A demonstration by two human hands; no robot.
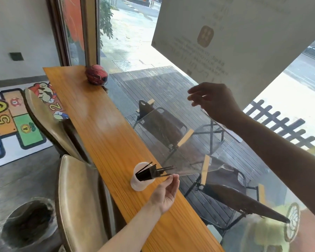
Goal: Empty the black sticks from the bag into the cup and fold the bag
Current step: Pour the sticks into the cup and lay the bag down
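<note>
A clear plastic bag (195, 151) hangs slanted over the wooden counter (102, 124), its mouth down at a white cup (141, 180). Black sticks (149, 172) fill the cup, and a few still lie in the bag's mouth. My right hand (215, 102) holds the bag's upper end high near the window, pinching it between thumb and fingers. My left hand (166, 193) pinches the bag's lower edge just right of the cup.
A red round object (95, 74) sits at the counter's far end. Two tan padded stools (76, 197) stand along the counter's left side. A window runs along the right edge of the counter, with chairs outside behind the glass.
</note>
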